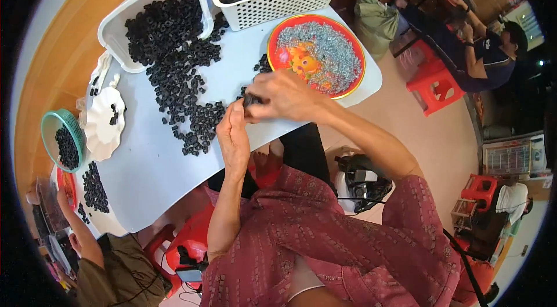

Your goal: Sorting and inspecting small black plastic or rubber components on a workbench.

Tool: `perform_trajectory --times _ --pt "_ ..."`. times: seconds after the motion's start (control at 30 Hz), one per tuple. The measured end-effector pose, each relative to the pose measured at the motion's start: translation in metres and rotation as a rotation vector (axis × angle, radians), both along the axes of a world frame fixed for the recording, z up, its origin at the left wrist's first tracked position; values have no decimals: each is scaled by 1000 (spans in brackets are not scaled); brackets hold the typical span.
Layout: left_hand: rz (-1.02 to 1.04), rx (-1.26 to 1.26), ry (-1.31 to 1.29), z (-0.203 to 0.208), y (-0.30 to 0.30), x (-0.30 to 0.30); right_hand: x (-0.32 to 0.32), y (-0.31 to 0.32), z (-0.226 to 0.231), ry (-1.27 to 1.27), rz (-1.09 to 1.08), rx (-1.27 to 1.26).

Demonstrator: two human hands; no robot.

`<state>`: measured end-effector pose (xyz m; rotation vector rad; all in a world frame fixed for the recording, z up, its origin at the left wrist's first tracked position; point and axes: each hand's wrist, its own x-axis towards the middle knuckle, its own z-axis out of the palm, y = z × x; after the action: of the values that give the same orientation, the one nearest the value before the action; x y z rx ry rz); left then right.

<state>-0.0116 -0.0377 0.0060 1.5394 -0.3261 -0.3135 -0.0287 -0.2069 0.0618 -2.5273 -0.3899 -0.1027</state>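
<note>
My left hand (234, 137) and my right hand (289, 96) meet over the near edge of the pale table. Between their fingertips is a small black part (252, 99), partly covered by the fingers and slightly blurred. Both hands are closed in a pinch around it. A few more black pieces lie just behind the fingers. To the left spreads a heap of small black parts (185, 84) on the tabletop. Right behind my right hand stands a round red tray (362, 69) with a flower picture, holding many small clear, silvery pieces.
A white tub (107, 31) spills black parts onto the table (145, 191). Beside it is a white perforated basket (278, 8) of black pieces. At left stand a scalloped white dish (104, 139) and a green basket (75, 130). Another person's arm (87, 243) reaches in there.
</note>
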Motion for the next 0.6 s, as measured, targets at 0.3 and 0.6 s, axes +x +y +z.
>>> perform_trajectory --times 0.3,0.6 --pt "-18 -79 -60 0 -4 1 106 -93 66 -564 -495 -194" --pt "-35 -59 -72 2 -3 1 107 -56 10 -711 -344 -89"
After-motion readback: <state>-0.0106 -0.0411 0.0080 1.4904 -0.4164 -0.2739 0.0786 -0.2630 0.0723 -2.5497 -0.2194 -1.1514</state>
